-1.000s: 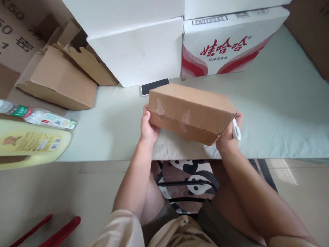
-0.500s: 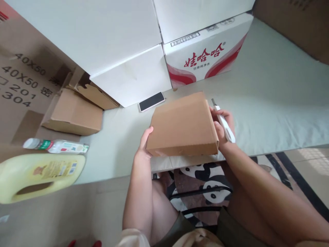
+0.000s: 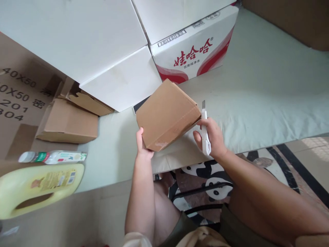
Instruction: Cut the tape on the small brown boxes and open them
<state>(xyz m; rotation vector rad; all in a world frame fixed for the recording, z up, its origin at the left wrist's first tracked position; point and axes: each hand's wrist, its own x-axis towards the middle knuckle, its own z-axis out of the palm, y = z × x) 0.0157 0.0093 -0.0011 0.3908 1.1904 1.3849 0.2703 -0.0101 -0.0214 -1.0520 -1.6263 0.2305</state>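
Note:
A brown cardboard box (image 3: 164, 115) is tilted over the covered table, its near right edge facing me. My left hand (image 3: 143, 145) grips its lower left corner, thumb on the top face and the other fingers hidden underneath. In my right hand (image 3: 212, 135) is a white utility knife (image 3: 205, 137), its blade out and pointing away from me. That hand is at the box's right corner, with a fingertip close to the edge; whether it touches is hard to see. Part of a phone (image 3: 138, 104) shows behind the box.
White cartons (image 3: 123, 77) and a red-and-white water carton (image 3: 192, 51) stand along the back. On the left are a small cardboard box (image 3: 69, 120), a clear bottle (image 3: 55, 157) and a yellow jug (image 3: 61, 176). The pale cloth-covered table (image 3: 257, 103) ends just before my legs.
The box has turned and tipped, its right end swinging toward me, and now covers most of the phone. My right hand with the knife has moved left, the knife now more upright.

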